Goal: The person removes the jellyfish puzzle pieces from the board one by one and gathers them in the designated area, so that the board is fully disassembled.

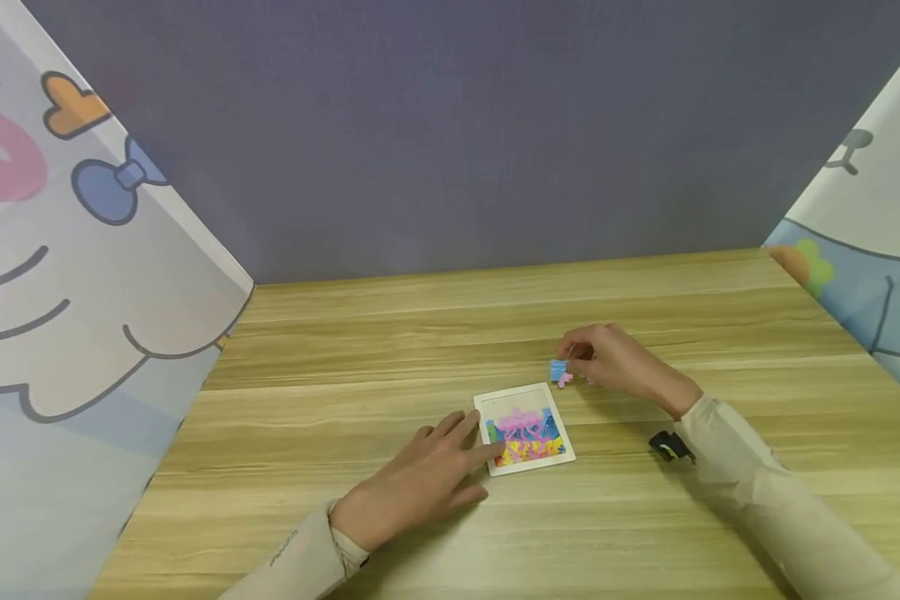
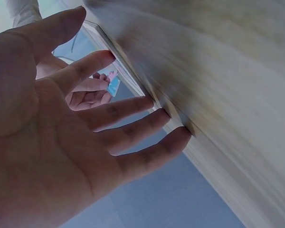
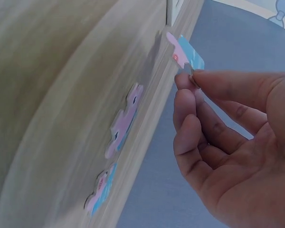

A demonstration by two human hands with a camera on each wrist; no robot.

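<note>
One left hand (image 1: 423, 479), its grip spread loosely, touches one part-filled puzzle tray (image 1: 513, 402) on the surface (image 1: 307, 417); one black object (image 1: 667, 447) lies to the right; just beyond the tray, one right hand (image 1: 617, 358) pinches one piece (image 1: 558, 371); two more pieces (image 3: 124, 119) lie nearby.

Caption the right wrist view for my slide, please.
The right hand's fingers pinch a pink-and-blue piece while two more pieces lie on the table.
</note>
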